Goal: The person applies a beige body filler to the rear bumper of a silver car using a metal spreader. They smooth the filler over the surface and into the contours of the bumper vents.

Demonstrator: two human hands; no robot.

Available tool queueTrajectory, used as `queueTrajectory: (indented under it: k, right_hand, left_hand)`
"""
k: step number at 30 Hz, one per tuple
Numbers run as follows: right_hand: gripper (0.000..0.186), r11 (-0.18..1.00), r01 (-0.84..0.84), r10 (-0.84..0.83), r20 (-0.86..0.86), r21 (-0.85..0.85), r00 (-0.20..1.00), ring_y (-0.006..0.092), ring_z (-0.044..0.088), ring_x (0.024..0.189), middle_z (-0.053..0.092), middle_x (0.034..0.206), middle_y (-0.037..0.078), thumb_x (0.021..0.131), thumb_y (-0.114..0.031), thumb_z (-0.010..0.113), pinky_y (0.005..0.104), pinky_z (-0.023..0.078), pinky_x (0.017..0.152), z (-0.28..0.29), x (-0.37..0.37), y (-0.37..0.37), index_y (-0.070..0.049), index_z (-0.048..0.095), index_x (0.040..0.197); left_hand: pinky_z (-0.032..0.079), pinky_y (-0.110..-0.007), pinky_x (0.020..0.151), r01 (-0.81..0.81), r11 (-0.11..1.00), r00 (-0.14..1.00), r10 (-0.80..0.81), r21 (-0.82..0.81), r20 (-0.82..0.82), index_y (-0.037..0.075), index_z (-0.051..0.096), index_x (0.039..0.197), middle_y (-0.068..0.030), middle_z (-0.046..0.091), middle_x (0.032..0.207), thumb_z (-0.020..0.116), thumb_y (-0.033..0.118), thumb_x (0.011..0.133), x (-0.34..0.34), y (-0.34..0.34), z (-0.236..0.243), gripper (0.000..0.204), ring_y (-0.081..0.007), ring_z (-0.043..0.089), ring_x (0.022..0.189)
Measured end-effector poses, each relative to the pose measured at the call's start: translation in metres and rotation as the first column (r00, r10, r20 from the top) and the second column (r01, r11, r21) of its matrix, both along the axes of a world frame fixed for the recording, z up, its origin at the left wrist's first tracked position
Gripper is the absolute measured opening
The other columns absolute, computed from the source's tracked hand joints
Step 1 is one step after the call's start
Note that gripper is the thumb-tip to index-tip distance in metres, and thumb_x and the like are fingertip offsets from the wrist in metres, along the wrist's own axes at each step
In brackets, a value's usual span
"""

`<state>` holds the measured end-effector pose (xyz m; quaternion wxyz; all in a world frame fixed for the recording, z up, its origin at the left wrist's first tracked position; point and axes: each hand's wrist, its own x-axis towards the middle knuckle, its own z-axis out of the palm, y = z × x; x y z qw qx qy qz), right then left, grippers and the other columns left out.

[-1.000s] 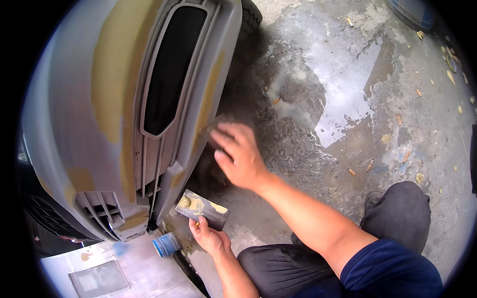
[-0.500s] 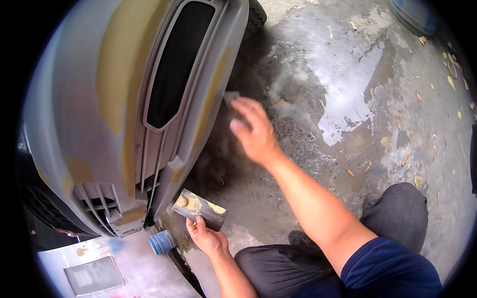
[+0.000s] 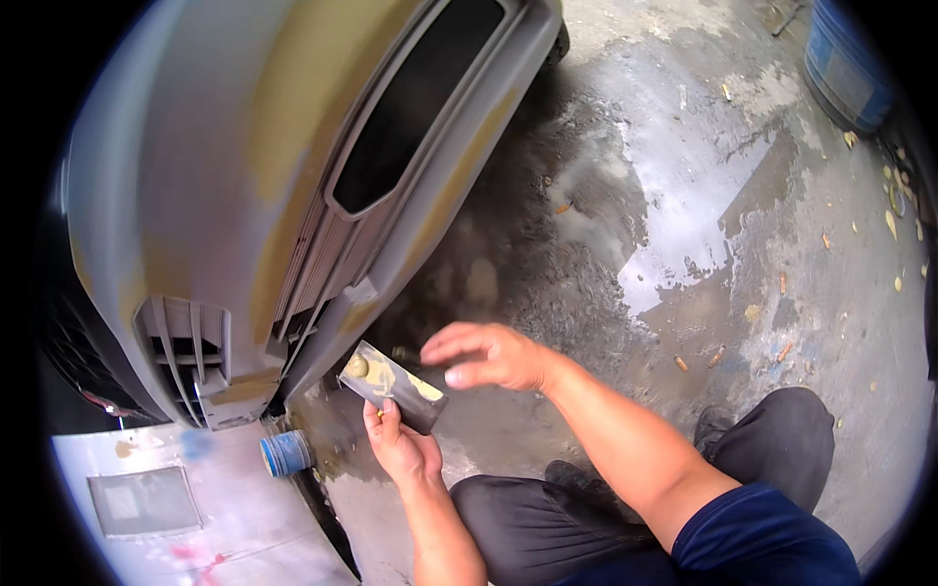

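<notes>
My left hand grips a flat grey mixing plate by its near edge, thumb on top. Yellowish body filler is smeared across the plate, with a rounded lump of it at the left corner. My right hand hovers just right of the plate, fingers pointing left and thumb below. At its fingertips a thin spreader shows only faintly, blurred against the dark floor. Left of both hands stands a grey car bumper with yellowish filler patches, slats and a dark opening.
A small blue tin stands beside a pale panel at lower left. At the far right is a blue bucket. Wet patches and cigarette butts mark the concrete floor. My bent knees are close below.
My right hand has come back from the bumper's lower edge, toward me, to beside the plate. My left hand still holds the plate. The view has shifted, so the bumper sits farther right.
</notes>
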<state>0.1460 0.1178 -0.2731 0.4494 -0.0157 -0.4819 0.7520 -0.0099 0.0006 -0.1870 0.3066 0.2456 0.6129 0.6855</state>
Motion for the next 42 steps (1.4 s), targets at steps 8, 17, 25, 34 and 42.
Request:
queueTrajectory:
  k: [8,17,25,34,42]
  right_hand:
    - [0.038,0.982,-0.157,0.094,0.449,0.107,0.889,0.0236,0.055,0.124,0.058,0.133,0.009,0.086,-0.018,0.072,0.0371,0.048,0.102,-0.025,0.004,-0.005,-0.003,0.068,0.121]
    - [0.039,0.806,-0.295,0.296,-0.084,-0.513,0.952,0.0177,0.067,0.098,0.069,0.111,0.012,0.088,-0.011,0.067,0.0329,0.054,0.088,-0.017,0.015,-0.003,0.003,0.059,0.124]
    - [0.026,0.918,-0.2,0.264,0.151,-0.342,0.953,0.0111,0.065,0.093,0.07,0.103,0.008,0.09,-0.005,0.071,0.0276,0.053,0.085,0.022,0.0,-0.017,0.003,0.061,0.112]
    - [0.027,0.958,-0.097,0.154,0.202,-0.268,0.967,0.0116,0.064,0.098,0.069,0.105,0.008,0.089,-0.005,0.071,0.0285,0.052,0.086,0.031,0.0,-0.017,0.001,0.059,0.112]
    - [0.028,0.987,-0.04,0.078,0.254,-0.153,0.964,0.0115,0.063,0.098,0.067,0.105,0.007,0.088,-0.005,0.072,0.0279,0.052,0.085,0.061,0.011,-0.006,0.002,0.058,0.111]
  left_hand:
    - [0.044,-0.037,0.104,-0.093,0.993,0.996,0.093,0.08,0.004,0.001,0.049,0.128,-0.0107,0.06,0.125,0.053,0.001,0.098,-0.011,-0.003,0.009,0.031,-0.0204,0.057,0.115]
    - [0.043,-0.034,0.104,-0.122,0.946,0.975,0.17,0.302,-0.139,0.001,0.049,0.128,-0.0103,0.061,0.122,0.057,0.002,0.097,0.003,-0.008,0.02,0.032,-0.0173,0.057,0.113]
    - [0.043,-0.031,0.102,-0.055,0.904,0.97,0.148,0.423,-0.19,-0.001,0.05,0.128,-0.0094,0.061,0.121,0.057,0.001,0.097,0.019,-0.003,0.033,0.032,-0.0153,0.057,0.112]
    - [0.043,-0.03,0.101,0.09,0.935,0.94,0.034,0.343,-0.34,-0.003,0.053,0.129,-0.0084,0.063,0.122,0.056,0.0,0.098,0.023,-0.019,0.034,0.032,-0.0146,0.058,0.112]
    - [0.046,-0.025,0.086,0.13,0.991,0.825,-0.099,0.016,-0.556,-0.003,0.058,0.128,-0.0042,0.066,0.109,0.058,0.002,0.097,0.024,-0.034,0.031,0.031,-0.0101,0.058,0.095]
